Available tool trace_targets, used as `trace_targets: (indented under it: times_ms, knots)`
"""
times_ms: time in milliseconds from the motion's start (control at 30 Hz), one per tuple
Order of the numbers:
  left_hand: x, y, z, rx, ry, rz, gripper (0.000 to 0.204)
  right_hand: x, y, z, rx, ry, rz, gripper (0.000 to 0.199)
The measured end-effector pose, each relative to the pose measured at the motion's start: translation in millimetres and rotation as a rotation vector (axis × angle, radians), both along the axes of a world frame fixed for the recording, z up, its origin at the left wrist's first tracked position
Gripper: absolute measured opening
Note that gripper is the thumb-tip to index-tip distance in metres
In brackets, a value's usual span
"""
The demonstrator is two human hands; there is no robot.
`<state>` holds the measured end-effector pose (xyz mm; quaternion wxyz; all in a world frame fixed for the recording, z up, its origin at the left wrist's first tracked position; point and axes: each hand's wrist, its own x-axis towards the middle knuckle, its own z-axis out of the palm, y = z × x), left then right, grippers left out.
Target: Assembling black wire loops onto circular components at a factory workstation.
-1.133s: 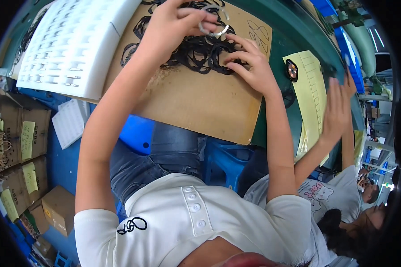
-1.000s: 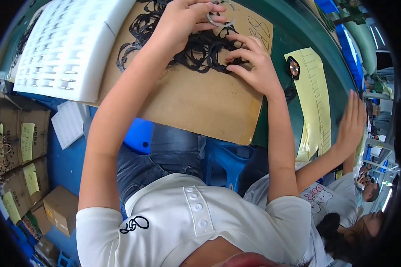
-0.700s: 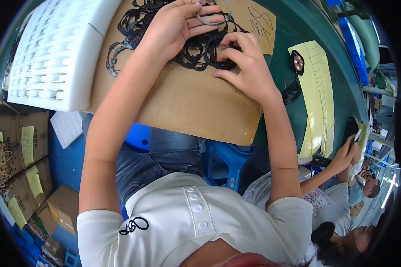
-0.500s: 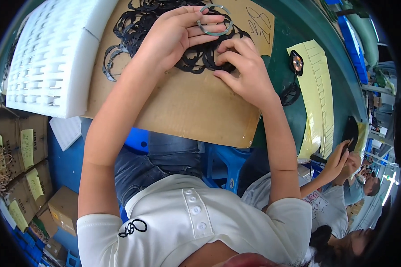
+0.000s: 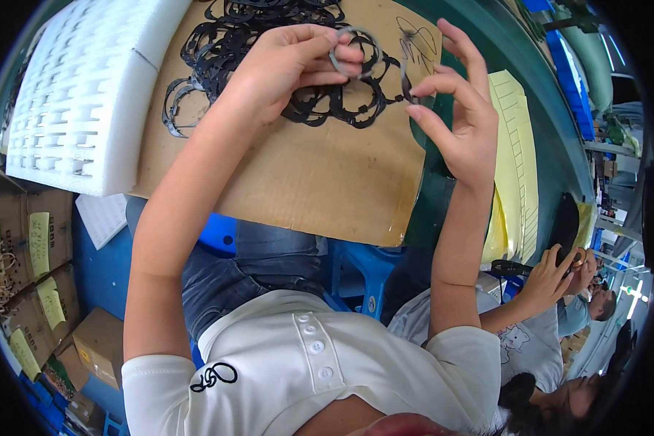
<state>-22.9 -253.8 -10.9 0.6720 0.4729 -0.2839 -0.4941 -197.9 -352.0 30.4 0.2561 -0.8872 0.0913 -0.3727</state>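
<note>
factory workshop, green workbench (image 5: 557, 166), stacked cartons (image 5: 61, 243), co-worker (image 5: 539, 356) alongside

The left hand (image 5: 307, 62) pinches with fingers curled; the right hand (image 5: 466, 120) pinches, upper fingers spread.

The near stretch of the cardboard sheet (image 5: 320, 182) gives a hand room to pass between my forearms, as does the gap between the grey ring (image 5: 378, 54) in my left hand (image 5: 305, 58) and the dark curved piece (image 5: 405, 76) in my right hand (image 5: 458, 112). Beyond, the tangled heap of black rings (image 5: 251, 22) obstructs any low sweep, and the thick white foam tray (image 5: 127, 123) walls off my left. On my right, past my own forearm, a co-worker's hands (image 5: 559, 280) (well apart from mine) take up space beside the yellow sheet (image 5: 512, 138).
</note>
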Motion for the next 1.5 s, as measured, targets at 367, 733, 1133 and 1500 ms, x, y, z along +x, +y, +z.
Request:
trace_targets:
  times_ms: [367, 733, 1133, 1500]
  knots:
    - [-9.0, -1.2, -4.2, 0.032, 0.052, -0.037, 0.023, 7.2, 2.0, -18.9, 0.054, 0.162, 0.053, 0.036]
    - [-6.4, 0.3, -2.3, -0.025, 0.118, -0.199, 0.023, 8.0, 3.7, -23.2, 0.011, 0.237, 0.037, 0.060]
    - [-8.5, 5.8, 4.6, -0.090, -0.087, -0.243, 0.033, 8.0, -0.8, -28.9, -0.034, 0.232, 0.050, 0.055]
    - [-8.4, 7.3, 5.3, -0.069, -0.100, -0.165, 0.036, 8.1, 0.5, -30.4, 0.114, 0.198, 0.109, 0.054]
